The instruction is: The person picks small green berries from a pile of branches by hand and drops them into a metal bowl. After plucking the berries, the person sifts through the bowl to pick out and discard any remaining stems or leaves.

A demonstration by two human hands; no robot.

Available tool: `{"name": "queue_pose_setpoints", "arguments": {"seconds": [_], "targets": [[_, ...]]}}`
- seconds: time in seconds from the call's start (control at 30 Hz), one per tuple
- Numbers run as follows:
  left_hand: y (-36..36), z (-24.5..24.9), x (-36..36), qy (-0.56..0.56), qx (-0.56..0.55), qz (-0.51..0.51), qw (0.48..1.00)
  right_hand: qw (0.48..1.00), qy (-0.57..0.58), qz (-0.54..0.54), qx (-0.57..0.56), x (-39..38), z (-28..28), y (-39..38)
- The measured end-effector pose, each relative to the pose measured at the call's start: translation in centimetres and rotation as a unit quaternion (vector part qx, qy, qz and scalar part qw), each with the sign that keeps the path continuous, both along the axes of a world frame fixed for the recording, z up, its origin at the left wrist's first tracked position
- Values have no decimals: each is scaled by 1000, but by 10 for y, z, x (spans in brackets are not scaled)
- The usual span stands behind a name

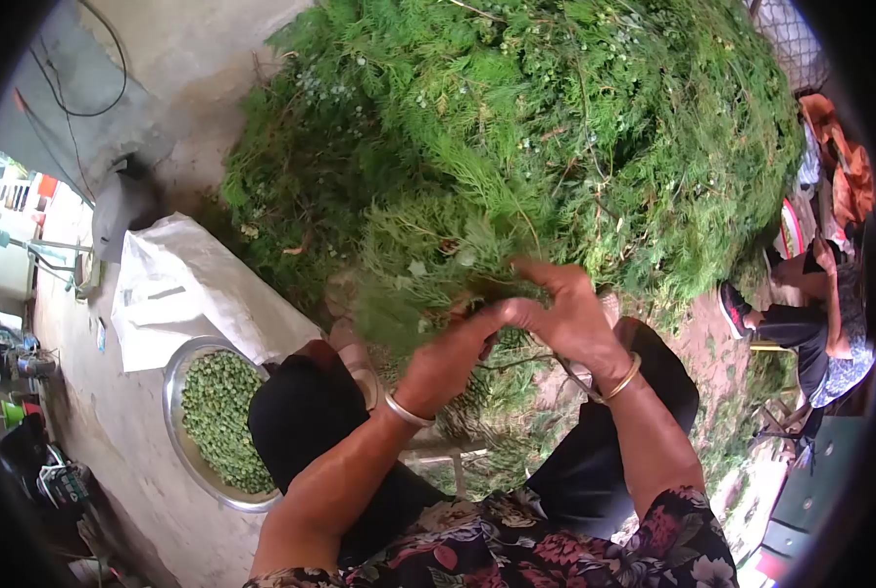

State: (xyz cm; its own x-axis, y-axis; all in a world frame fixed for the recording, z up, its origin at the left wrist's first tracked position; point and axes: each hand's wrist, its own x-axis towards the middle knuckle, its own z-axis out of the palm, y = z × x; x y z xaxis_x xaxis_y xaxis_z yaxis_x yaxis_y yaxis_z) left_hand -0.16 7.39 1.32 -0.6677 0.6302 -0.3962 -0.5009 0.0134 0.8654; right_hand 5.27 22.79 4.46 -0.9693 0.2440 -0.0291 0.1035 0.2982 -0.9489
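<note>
My left hand (445, 367) is closed around a leafy conifer branch (404, 304), whose feathery green sprays are partly blurred. Close beside it, my right hand (577, 318) has its index finger and thumb apart at the edge of the foliage. The thumb reaches toward my left hand, and its other fingers are mostly hidden. A thin brown stem passes below my hands toward the right wrist. To the left of my knee, a metal basin (175, 416) holds many small green cones or seed pods (224, 421).
A large heap of cut conifer branches (575, 127) rises in front of me. A white sack (188, 284) lies left, above the basin. Another person (830, 333) sits at the right, near an orange cloth (840, 162). Loose green sprigs litter the floor.
</note>
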Motion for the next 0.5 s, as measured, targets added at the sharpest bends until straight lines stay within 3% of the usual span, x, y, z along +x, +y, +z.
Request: {"name": "queue_pose_setpoints", "arguments": {"seconds": [0.07,0.13,0.23,0.3,0.33,0.4,0.5], "targets": [[0,-16,7,70,22,-54,996,999,-32,32,-12,-1,4,-5],[2,-5,12,73,15,-74,994,969,-142,32,-200,-1,14,-8],[-3,1,15,109,-24,-115,987,968,-66,27,-239,-2,-7,-8],[-6,-4,16,402,4,-102,910,971,-34,7,-238,-3,-4,-10],[-6,1,14,403,6,-104,909,971,0,-15,-237,-3,-2,-10],[-4,18,6,168,-67,-53,982,971,30,-37,-235,-5,-9,-8],[-16,12,-12,99,-98,1,990,965,31,-67,-252,-6,-10,-1]]}}
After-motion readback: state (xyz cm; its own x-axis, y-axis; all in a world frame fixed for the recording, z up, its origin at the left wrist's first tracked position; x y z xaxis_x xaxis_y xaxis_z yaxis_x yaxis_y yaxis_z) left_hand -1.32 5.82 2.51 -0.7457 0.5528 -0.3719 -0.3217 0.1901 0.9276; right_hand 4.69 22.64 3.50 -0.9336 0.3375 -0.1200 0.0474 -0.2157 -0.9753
